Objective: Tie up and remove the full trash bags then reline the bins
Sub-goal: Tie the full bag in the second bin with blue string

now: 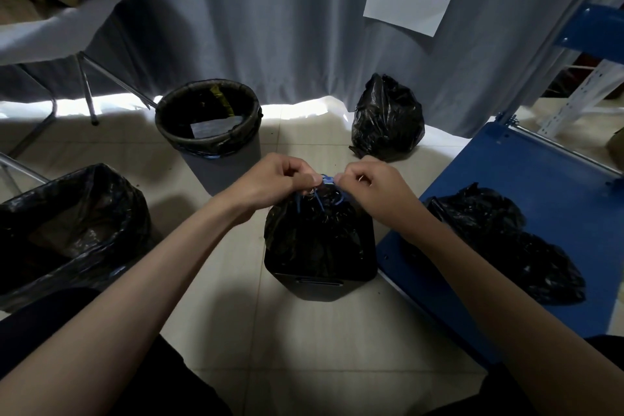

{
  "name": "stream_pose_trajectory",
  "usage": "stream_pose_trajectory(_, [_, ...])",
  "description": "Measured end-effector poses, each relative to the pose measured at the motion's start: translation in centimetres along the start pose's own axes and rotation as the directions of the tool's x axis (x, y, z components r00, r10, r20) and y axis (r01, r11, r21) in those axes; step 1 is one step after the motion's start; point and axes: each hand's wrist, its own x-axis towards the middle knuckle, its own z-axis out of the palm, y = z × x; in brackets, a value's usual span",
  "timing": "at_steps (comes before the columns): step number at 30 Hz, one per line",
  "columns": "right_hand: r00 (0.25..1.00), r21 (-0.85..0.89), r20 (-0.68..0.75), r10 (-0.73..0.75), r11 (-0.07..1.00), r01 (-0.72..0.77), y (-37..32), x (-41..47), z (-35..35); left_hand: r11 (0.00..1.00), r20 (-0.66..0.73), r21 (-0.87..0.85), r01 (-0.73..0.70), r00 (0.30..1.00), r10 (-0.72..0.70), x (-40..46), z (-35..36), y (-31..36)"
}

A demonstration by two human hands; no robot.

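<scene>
1. Nearest, centre: small black bin (320,277) on the tile floor, its black bag (315,233) gathered to a neck at the top but not yet lifted out.
2. Left hand (273,181) and right hand (369,181) meet just above that neck, both curled closed, each pinching an end of the blue drawstring (327,181). Knot appears mid-tie; whether it has cinched, cannot tell.
3. Risk: uneven pull from either hand could snap the thin drawstring or tear the film at the neck. A loose knot could slip when the bag is hoisted, spilling contents.
4. Risk: lifting before the neck is closed could drag the light bin up with the bag.
5. Near left: larger lined bin (72,233), liner open, not tied.
6. Near right: crumpled black bag (513,246) lying on a blue platform (547,179).
7. Far left: round grey bin (209,132), lined, some waste inside.
8. Far right: tied bag (386,118) resting against the grey curtain (270,17).
</scene>
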Motion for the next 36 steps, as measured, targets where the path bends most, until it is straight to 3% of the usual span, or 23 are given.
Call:
stream_pose_trajectory(3, [0.999,0.046,0.031,0.014,0.999,-0.015,0.0,-0.1,-1.0,0.999,0.048,0.039,-0.021,0.999,0.019,0.4,-1.6,-0.5])
stream_pose_trajectory(7, [0.974,0.026,0.208,0.089,0.995,-0.097,0.4,-0.8,-1.7,0.984,0.082,0.176,-0.027,0.997,0.013,0.7,-2.2,-1.7])
stream_pose_trajectory(11, [0.95,-0.162,0.274,0.15,0.981,-0.108,1.8,-1.2,-2.9,0.884,-0.206,0.464,0.051,0.977,0.052,1.4,-3.5,-2.9])
stream_pose_trajectory(13, [0.894,-0.323,0.372,0.25,0.938,-0.128,2.8,-1.3,-3.5,0.833,-0.287,0.539,0.122,0.957,0.045,1.7,-4.3,-3.8])
stream_pose_trajectory(15, [0.842,-0.433,0.419,0.34,0.89,-0.144,3.9,-1.7,-3.6,0.789,-0.224,0.596,0.147,0.975,-0.012,1.8,-4.3,-4.5])
stream_pose_trajectory(18, [0.855,-0.467,0.392,0.339,0.874,-0.133,4.4,-2.1,-3.5,0.751,-0.054,0.657,0.061,0.998,-0.034,1.8,-3.4,-4.9])
stream_pose_trajectory(23, [0.952,-0.235,0.266,0.15,0.968,-0.087,2.5,-2.6,-1.3,0.827,0.052,0.558,-0.059,0.998,0.036,1.3,-2.2,-3.6])
stream_pose_trajectory(26, [0.946,-0.257,0.29,0.145,0.964,-0.069,2.2,-2.6,1.3,0.855,0.151,0.501,-0.136,0.986,0.069,1.2,-0.8,-3.4])
stream_pose_trajectory(31, [0.96,-0.574,0.243,0.141,0.818,0.025,2.3,-2.4,3.2,0.829,0.163,0.536,-0.157,0.983,0.08,1.8,1.2,-4.5])
stream_pose_trajectory(36, [0.964,-0.503,0.232,0.134,0.864,0.001,2.6,-2.2,2.7,0.791,0.084,0.596,-0.139,0.99,0.111,2.0,1.5,-4.6])
